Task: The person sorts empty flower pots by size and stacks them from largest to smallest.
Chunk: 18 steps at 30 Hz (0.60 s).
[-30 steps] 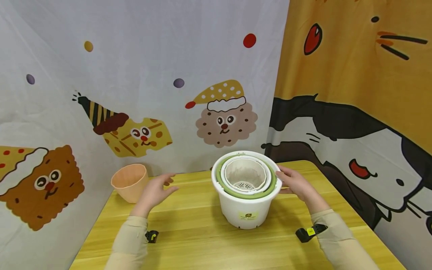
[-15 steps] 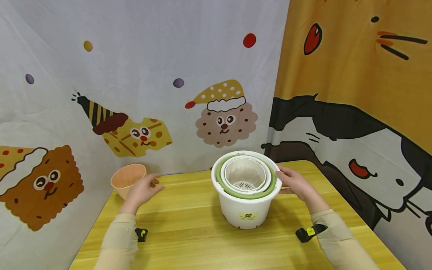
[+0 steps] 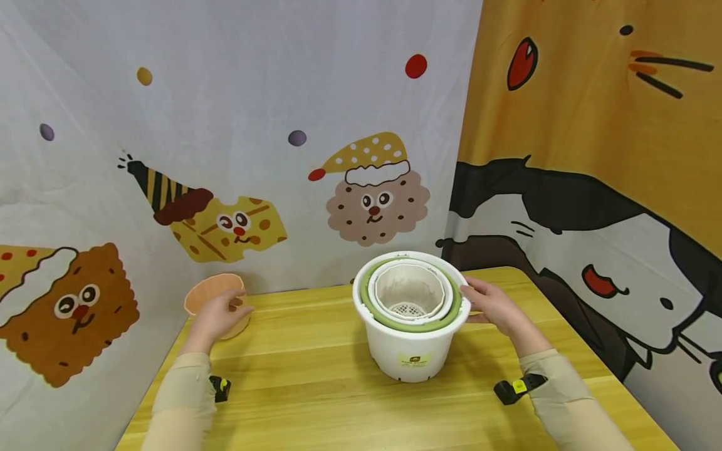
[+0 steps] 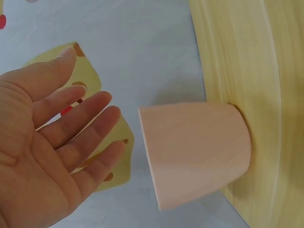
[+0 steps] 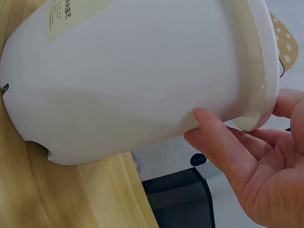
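A large white flower pot (image 3: 414, 347) stands upright on the table, with a green pot (image 3: 369, 307) and smaller white pots (image 3: 389, 285) nested in it. My right hand (image 3: 496, 307) grips its right rim. In the right wrist view the thumb lies at the rim (image 5: 266, 61) and the fingertips (image 5: 202, 116) are against the outer wall. A peach flower pot (image 3: 205, 289) stands at the back left. My left hand (image 3: 217, 319) is just in front of it, fingers spread and relaxed. The left wrist view shows a gap between that hand and the peach pot (image 4: 199, 147).
The wooden table (image 3: 316, 401) runs back to a white curtain (image 3: 254, 94) with cartoon prints. Along the right side hangs an orange curtain (image 3: 575, 125) with a cat print. Each wrist wears a dark strap, such as the right strap (image 3: 510, 391).
My left hand has moved left, and in the head view it now overlaps the peach pot. My right hand and the white pot have stayed in place.
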Tool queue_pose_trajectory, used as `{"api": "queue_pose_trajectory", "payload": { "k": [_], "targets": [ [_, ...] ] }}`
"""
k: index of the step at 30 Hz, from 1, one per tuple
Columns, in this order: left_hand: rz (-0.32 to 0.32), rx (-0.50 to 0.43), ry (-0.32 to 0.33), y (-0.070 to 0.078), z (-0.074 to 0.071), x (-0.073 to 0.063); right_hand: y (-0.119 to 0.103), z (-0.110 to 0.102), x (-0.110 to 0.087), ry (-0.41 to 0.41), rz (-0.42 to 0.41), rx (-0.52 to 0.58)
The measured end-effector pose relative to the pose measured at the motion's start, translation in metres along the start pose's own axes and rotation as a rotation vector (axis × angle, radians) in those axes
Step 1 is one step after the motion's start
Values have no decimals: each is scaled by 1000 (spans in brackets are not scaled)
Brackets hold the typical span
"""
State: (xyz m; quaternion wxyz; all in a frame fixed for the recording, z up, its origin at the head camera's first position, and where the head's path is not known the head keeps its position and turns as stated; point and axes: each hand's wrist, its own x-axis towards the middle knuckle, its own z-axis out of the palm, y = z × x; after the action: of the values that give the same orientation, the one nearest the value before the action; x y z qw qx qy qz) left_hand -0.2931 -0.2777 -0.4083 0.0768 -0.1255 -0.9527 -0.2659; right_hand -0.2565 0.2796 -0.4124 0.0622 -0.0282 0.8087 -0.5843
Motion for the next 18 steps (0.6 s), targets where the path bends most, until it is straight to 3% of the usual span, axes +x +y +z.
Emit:
{"api": "queue_pose_trajectory", "payload": {
  "k": [7,18],
  "targets": [
    [23,10,33,-16,-4,4,1,0,1,3,11,11],
    [-13,74,-2,-39,-12,18,0,1,-1,2,5,-5]
  ]
}}
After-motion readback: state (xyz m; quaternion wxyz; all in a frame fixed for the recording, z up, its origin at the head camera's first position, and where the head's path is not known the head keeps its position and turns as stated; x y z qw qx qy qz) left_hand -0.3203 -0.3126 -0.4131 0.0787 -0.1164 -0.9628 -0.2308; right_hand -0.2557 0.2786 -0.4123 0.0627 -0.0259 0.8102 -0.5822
